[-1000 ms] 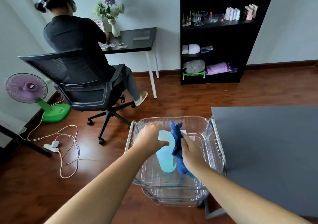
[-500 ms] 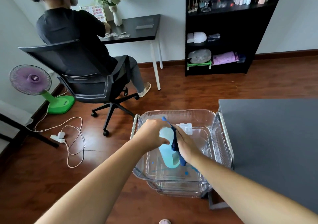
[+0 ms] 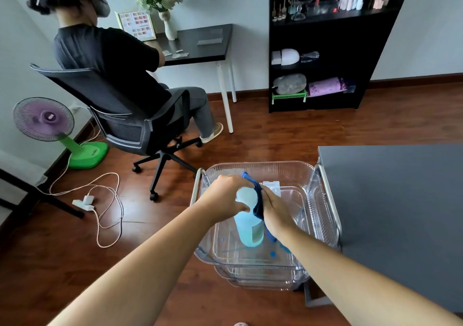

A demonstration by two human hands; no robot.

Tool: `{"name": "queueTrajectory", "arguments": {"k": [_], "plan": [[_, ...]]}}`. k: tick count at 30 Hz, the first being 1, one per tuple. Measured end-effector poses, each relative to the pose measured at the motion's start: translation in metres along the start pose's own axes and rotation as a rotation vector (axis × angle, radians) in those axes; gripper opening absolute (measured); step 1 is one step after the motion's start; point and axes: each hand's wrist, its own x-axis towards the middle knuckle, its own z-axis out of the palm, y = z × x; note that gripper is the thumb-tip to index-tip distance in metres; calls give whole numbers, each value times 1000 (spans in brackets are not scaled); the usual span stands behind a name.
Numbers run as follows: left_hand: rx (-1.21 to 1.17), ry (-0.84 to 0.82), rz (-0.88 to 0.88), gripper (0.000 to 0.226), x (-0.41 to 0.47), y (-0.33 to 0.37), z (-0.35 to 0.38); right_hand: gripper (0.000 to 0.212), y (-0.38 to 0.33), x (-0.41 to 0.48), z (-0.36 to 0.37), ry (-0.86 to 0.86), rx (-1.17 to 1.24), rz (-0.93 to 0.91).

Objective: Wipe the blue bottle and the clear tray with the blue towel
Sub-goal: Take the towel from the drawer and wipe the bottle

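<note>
The blue bottle (image 3: 248, 221) stands upright inside the clear tray (image 3: 323, 215). At its nine o'clock the left hand (image 3: 225, 194) clamps the top; at three o'clock the right hand (image 3: 276, 211) presses the blue towel (image 3: 258, 200) against it. Bottle wiping looks underway; the tray probably remains.

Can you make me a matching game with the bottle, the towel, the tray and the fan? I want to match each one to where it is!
Things:
1. blue bottle
2. blue towel
3. clear tray
4. fan

Places:
A. on the floor by the wall
B. gripped at the top by the left hand
C. beside the grey table
D. pressed to the bottle by the right hand

Pairs: 1-B, 2-D, 3-C, 4-A
</note>
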Motion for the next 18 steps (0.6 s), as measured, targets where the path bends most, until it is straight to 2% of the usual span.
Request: {"name": "queueTrajectory", "arguments": {"k": [3, 6, 9, 12, 18], "plan": [[-17, -18, -3, 53, -1, -3, 0, 31, 6, -8, 0, 109, 19, 4], [-78, 10, -6, 53, -6, -8, 1, 31, 5, -9, -6, 131, 23, 3], [-150, 121, -67, 54, -13, -5, 11, 30, -3, -6, -16, 226, 47, -39], [-86, 247, -195, 54, -15, 1, 22, 27, -9, -4, -21, 332, -25, -105], [-29, 168, -136, 50, -4, 0, 15, 34, 5, -20, -12, 201, 49, -101]]}}
